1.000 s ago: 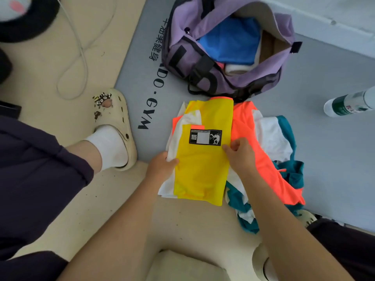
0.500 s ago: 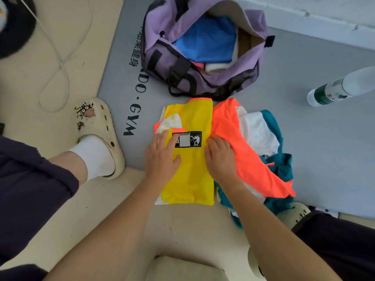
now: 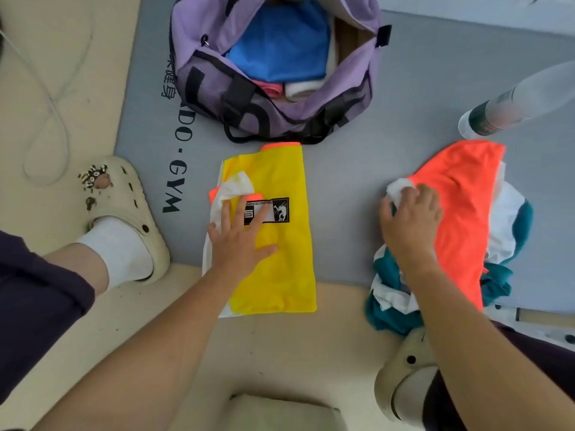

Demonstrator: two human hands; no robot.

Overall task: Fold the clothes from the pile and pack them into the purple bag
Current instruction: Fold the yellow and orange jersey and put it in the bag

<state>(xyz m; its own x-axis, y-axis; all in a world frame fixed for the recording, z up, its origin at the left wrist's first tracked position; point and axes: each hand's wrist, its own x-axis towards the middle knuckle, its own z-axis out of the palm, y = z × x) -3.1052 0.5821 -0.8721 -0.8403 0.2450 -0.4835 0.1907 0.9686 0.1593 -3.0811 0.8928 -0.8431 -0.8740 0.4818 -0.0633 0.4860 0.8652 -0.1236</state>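
Yellow shirt [image 3: 273, 231] lies folded below the purple bag [image 3: 273, 116]; our left hand [image 3: 239, 241] presses it flat, fingers straight. Our right hand [image 3: 410, 219] grips the pile [image 3: 460, 219] aside, clearing space.

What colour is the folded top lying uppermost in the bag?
Blue top, seen in the head view, inside the purple bag.

Scene is lit evenly by soft, bright diffuse light; only faint shadows are cast. No glare is seen. Wide-angle bending is seen at the edges. The clear plastic bottle with green label [image 3: 513, 104] at upper right is smeared by blur.
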